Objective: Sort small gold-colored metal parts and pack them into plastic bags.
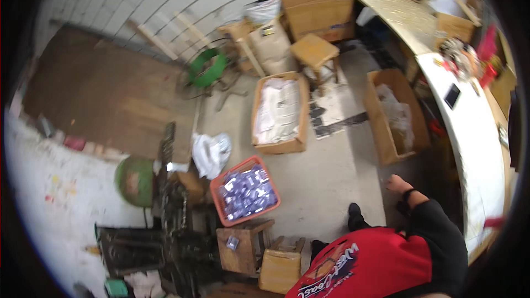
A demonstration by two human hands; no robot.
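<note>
My right hand [395, 184] hangs over the floor at the right, small and slightly blurred, with a dark band around its wrist. Its fingers look curled in, and I see nothing held in them. Closest to it is a long open cardboard box [375, 116] with clear plastic wrapping inside. My left hand is out of view. Left of my feet, an orange-red plastic basket [214, 198] holds many small bluish-purple wrapped pieces. One similar piece [232, 243] lies on a wooden stool [227, 256] beside a dark machine [174, 209].
A long white worktop [472, 132] runs along the right, with a dark phone [452, 96] on it. An open carton [301, 132] of white bags stands on the floor near a wooden stool [314, 49]. A white plastic bag [211, 154] lies near the basket.
</note>
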